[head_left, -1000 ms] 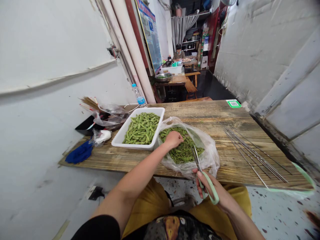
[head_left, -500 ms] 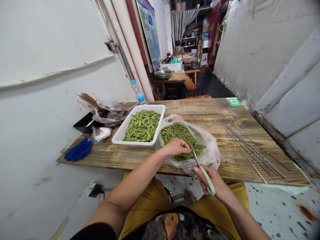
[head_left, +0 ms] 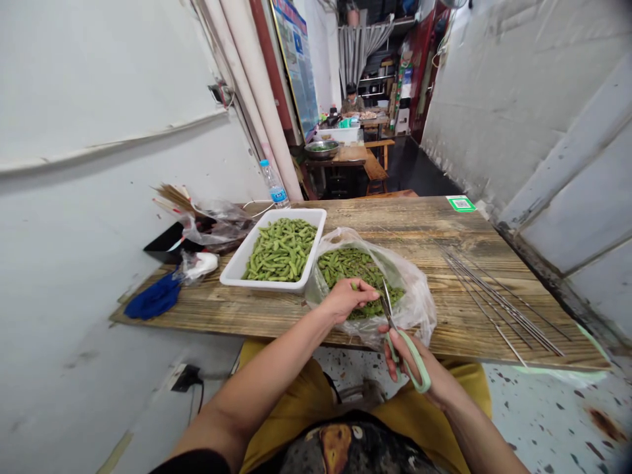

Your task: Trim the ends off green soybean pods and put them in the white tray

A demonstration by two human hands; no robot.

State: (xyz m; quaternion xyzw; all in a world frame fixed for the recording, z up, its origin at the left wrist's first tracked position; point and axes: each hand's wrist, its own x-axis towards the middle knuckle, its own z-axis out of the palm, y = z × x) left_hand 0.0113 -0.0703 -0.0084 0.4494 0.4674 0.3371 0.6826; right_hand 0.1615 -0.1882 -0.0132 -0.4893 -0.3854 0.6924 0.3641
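Note:
My left hand pinches a green bean pod over the clear plastic bag full of pods at the table's near edge. My right hand grips mint-handled scissors, whose blades point up towards the pod held by the left hand. Left of the bag stands a white tray filled with green pods.
Metal skewers lie on the wooden table to the right. A blue cloth, plastic bags, a black tray with sticks and a water bottle sit at the left. A seated person is far back.
My left hand came out of the pile in the bag with a pod pinched in its fingers and moved towards the scissors. The right hand kept the scissors near the bag's edge.

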